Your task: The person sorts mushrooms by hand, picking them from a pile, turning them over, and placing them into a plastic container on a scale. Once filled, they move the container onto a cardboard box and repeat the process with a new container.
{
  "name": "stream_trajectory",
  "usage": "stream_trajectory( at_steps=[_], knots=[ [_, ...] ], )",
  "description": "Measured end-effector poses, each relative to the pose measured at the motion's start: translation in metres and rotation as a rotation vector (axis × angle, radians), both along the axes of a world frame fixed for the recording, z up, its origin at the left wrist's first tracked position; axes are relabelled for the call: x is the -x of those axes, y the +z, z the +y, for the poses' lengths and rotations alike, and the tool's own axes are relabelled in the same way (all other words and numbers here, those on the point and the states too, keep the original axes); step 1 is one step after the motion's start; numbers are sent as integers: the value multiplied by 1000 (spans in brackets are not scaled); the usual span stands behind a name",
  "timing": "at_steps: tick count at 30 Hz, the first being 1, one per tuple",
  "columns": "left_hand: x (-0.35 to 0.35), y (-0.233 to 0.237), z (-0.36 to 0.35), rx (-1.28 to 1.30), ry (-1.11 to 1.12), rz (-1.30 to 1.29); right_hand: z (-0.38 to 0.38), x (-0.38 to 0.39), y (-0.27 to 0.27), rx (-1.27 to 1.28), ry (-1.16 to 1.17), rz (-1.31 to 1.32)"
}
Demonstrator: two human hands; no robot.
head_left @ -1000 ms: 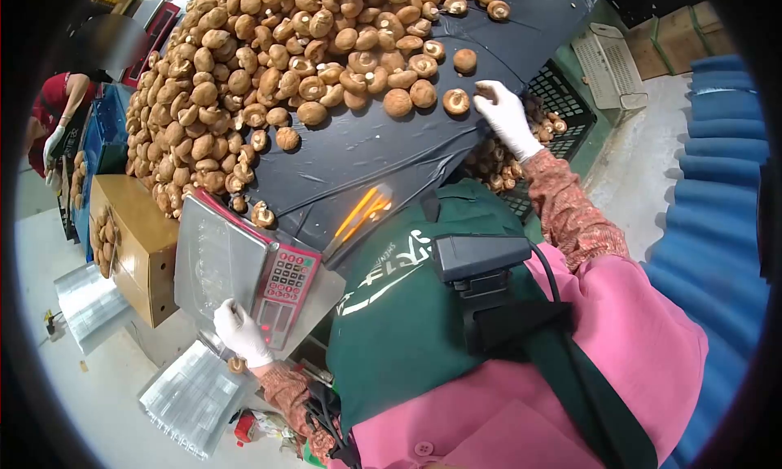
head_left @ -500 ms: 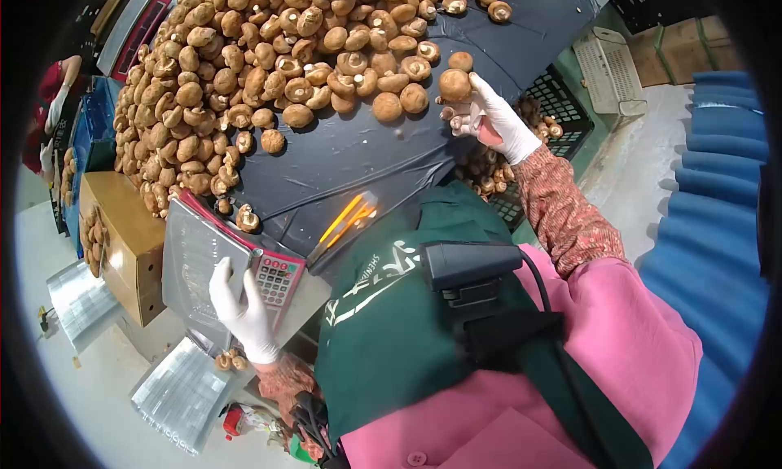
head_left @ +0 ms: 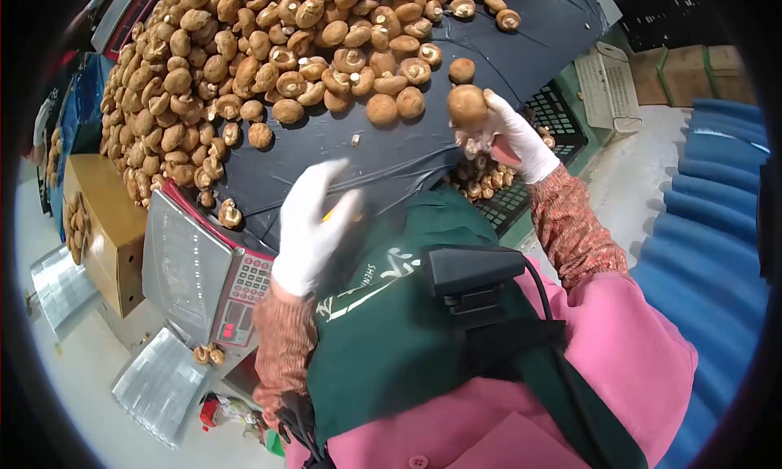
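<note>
My right hand point(head_left: 517, 143), in a white glove, is closed on a mushroom point(head_left: 467, 105) with a round brown cap, above the dark covered table point(head_left: 309, 164). Pale shapes in the same palm look like more mushrooms or stems, too blurred to tell. Over the table's near edge is my left hand point(head_left: 309, 229), also gloved in white. Its thumb and fingers are apart, slightly blurred, with nothing visible between them. A bit of a yellow-orange thing point(head_left: 330, 215) shows behind that hand. A lone mushroom point(head_left: 462, 70) lies just beyond the right hand, and a small stem piece point(head_left: 356, 140) farther left.
A large heap of mushrooms point(head_left: 269, 62) covers the table's far and left side. At left stand a scale with a keypad point(head_left: 248, 278) and a cardboard box point(head_left: 122, 241). A black crate point(head_left: 558, 115) with mushrooms is under the right arm. A white basket point(head_left: 609, 86) stands beyond it.
My left hand has moved up and right from beside the scale to the table's near edge. The right hand, still with its mushroom, has shifted slightly right and nearer. A stem piece now shows on the table.
</note>
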State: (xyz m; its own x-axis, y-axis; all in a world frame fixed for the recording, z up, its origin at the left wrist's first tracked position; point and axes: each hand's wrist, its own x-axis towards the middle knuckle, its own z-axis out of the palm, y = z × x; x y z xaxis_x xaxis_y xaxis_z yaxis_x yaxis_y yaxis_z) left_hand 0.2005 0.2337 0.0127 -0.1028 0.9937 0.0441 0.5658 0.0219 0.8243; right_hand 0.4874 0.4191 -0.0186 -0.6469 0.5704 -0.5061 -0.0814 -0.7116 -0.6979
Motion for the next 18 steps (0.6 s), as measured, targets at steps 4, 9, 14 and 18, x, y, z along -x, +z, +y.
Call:
stream_trajectory(
  at_steps=[4, 9, 14, 18],
  knots=[
    [-38, 0, 31, -89, -116, -60, -27, 46, 3, -279, 422, -179],
    [-40, -10, 21, 160, 137, -404, -28, 62, 6, -318, 420, -305],
    [-38, -4, 14, 278, 371, -1027, 3, 56, -42, -1060, 141, -771],
    [-40, -15, 12, 220, 331, -1113, 3, 73, -72, -1535, 130, -998]
  ],
)
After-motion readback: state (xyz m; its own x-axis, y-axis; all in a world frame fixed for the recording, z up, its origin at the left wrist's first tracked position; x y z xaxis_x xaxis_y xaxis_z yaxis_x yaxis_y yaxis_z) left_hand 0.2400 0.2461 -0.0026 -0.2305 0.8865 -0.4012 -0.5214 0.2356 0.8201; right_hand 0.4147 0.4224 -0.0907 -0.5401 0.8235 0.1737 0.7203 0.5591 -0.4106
